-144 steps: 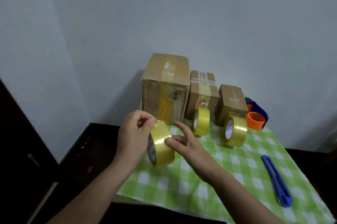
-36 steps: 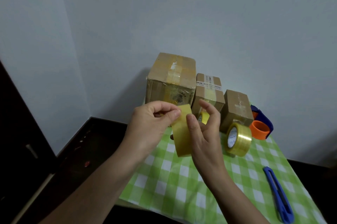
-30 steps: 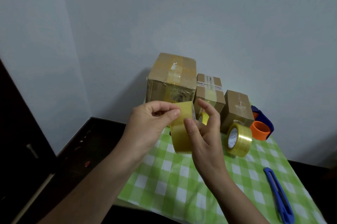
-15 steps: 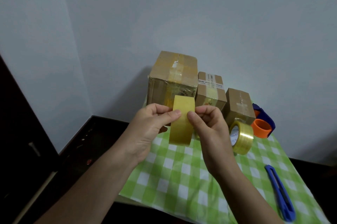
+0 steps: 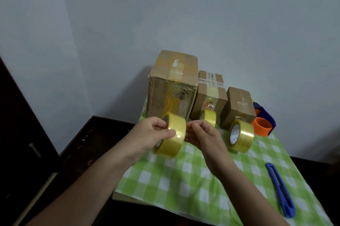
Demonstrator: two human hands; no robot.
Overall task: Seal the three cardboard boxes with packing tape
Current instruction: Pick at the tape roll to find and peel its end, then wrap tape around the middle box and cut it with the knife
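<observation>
Three cardboard boxes stand in a row against the wall: a large box, a medium box and a small box. I hold a yellowish tape roll in the air in front of the large box. My left hand grips its left side, thumb on the outer face. My right hand pinches at the roll's right edge with curled fingers. A second roll stands before the medium box and a third roll before the small box.
A green and white checked cloth covers the table. A blue utility knife lies at the right. An orange and blue tape dispenser sits right of the small box. Dark furniture stands at the left.
The roll has turned from edge-on to angled in my hands and come down a little. My right fingers have shifted to its right rim.
</observation>
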